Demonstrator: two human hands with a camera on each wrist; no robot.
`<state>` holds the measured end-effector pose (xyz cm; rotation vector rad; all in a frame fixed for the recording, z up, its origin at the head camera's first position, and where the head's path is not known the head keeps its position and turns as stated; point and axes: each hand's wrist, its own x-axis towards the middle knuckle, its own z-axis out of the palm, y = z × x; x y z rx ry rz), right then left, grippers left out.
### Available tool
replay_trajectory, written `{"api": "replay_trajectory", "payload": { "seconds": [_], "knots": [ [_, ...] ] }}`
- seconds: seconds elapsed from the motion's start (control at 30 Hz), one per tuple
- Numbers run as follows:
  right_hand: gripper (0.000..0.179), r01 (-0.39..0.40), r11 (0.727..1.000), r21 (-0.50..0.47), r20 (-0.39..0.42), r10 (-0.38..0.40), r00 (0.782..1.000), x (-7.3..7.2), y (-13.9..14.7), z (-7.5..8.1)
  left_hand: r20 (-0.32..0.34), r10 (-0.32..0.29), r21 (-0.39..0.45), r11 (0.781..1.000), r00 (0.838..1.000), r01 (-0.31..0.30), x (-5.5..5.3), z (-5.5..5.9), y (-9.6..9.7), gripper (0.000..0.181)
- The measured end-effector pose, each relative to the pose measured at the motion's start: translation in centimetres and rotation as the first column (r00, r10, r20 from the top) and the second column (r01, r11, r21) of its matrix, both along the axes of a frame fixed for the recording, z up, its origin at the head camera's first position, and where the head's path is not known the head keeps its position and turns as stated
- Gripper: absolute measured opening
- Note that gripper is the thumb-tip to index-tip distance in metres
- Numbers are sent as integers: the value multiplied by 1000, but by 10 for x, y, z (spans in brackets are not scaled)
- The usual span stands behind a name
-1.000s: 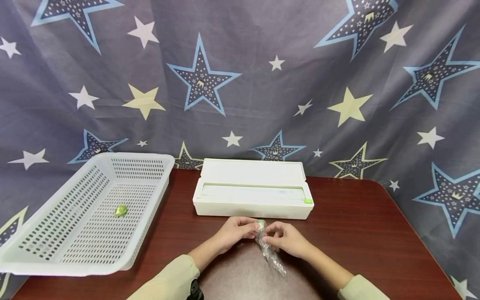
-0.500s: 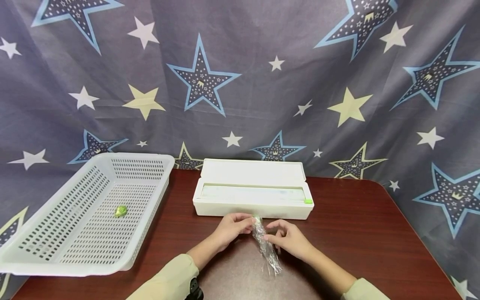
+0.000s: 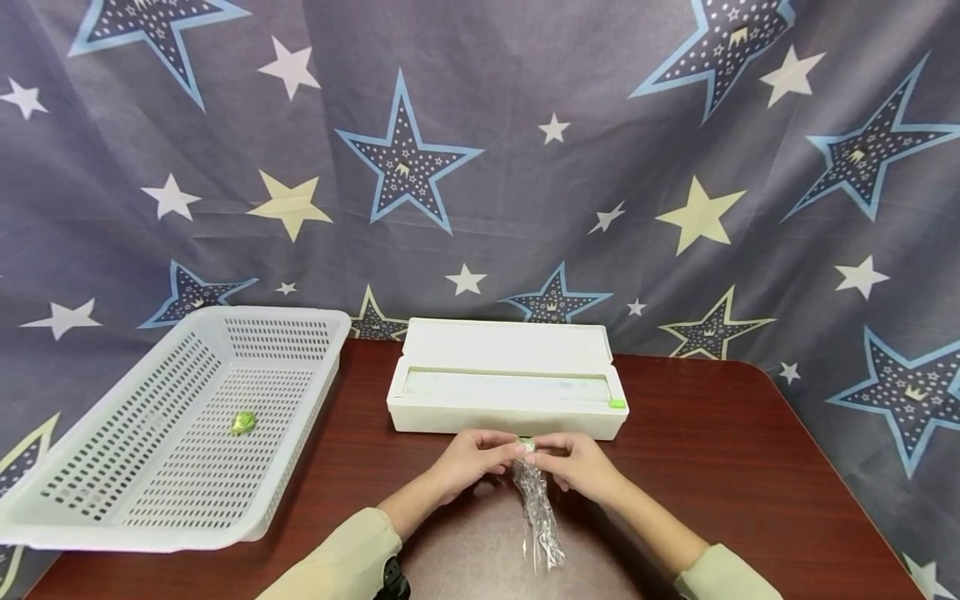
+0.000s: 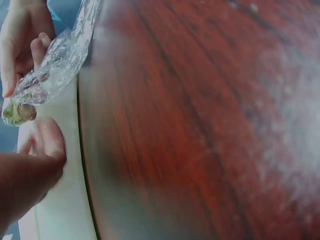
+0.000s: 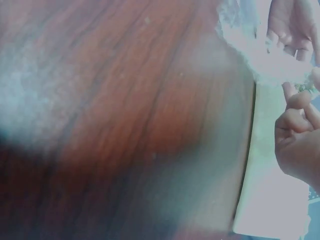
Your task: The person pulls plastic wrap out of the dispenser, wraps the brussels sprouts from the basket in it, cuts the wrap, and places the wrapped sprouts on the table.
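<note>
A small green Brussels sprout (image 4: pixel 19 113) sits wrapped in cling film, just in front of the white box. My left hand (image 3: pixel 474 463) pinches the wrapped sprout (image 3: pixel 527 445) from the left, between thumb and forefinger. From the right, the thumb and forefinger of my right hand (image 3: pixel 583 472) grip the same bundle. A crumpled, twisted tail of cling film (image 3: pixel 540 521) hangs from it towards me, over the table. In the right wrist view my right hand (image 5: pixel 300 142) and the film (image 5: pixel 280 65) are overexposed, and the sprout is mostly covered.
Behind my hands stands a long white cling film box (image 3: pixel 510 421), its lid raised, with a green slider (image 3: pixel 617 403) at its right end. To the left, a white perforated basket (image 3: pixel 300 467) holds another sprout (image 3: pixel 243 422). A star-patterned curtain (image 3: pixel 510 217) hangs behind the dark red table (image 3: pixel 750 467).
My right hand moved away from the bundle's top slightly, then came back to pinch it beside my left fingers. The film's tail swung left and now hangs straighter.
</note>
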<state>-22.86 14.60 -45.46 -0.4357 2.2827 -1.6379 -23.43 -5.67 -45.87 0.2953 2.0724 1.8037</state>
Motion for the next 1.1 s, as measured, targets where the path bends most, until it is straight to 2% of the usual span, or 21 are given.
{"api": "replay_trajectory", "payload": {
  "seconds": [0.1, 0.27, 0.37, 0.53, 0.67, 0.87, 0.97, 1.1],
  "knots": [
    [39, 40, 998, -43, 55, -38, 998, 1, 1, 1, -3, -28, -28, 999, 1000, 28, 1, -1, 1, 54],
    [40, 93, 992, -82, 125, -82, 989, 3, 1, 3, -3, -97, -77, 992, 995, 97, 3, -1, 6, 39],
    [41, 87, 994, -68, 136, -77, 988, 5, 1, 4, 1, -99, -112, 989, 995, 99, 6, 0, 8, 32],
    [44, 75, 995, -69, 177, -62, 982, 4, 4, 5, 8, -118, -118, 986, 993, 118, 7, -1, 9, 28],
    [46, 48, 997, -64, 161, -37, 986, 2, 5, 5, -7, -160, -100, 982, 987, 158, 7, -1, 10, 29],
    [42, 14, 998, -59, 109, -7, 994, 2, 3, 4, 79, -188, -79, 978, 979, 194, 7, -1, 10, 31],
    [40, 30, 999, -41, 98, -26, 995, 3, 3, 5, 81, -190, -119, 973, 978, 199, 8, 0, 9, 31],
    [38, 56, 998, 0, 77, -56, 995, 5, 2, 6, 41, -173, -211, 961, 984, 178, 12, 1, 9, 28]
  ]
}}
